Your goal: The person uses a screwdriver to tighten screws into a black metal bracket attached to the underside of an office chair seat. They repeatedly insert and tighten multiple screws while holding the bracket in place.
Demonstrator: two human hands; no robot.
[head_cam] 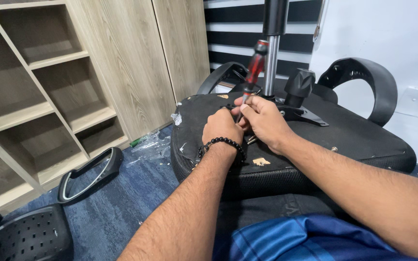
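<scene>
Screwdriver (pixel 254 67), red-black handle: right hand (pixel 263 119) grips it, left hand (pixel 222 126) fisted alongside on upturned chair seat (pixel 344 140); blue carpet (pixel 117 203), wooden shelving (pixel 35 96).

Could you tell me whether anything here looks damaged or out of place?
Yes. The upturned seat has torn patches in its black underside lining. A loose armrest lies on the carpet beside crumpled clear plastic wrap. The right hand holds a red screwdriver at the bracket; the left hand rests beside it.

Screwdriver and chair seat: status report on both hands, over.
Right hand grips red-handled screwdriver, tip down at upturned chair seat. Left hand braces beside the tip. Gas-lift column stands close behind.
</scene>
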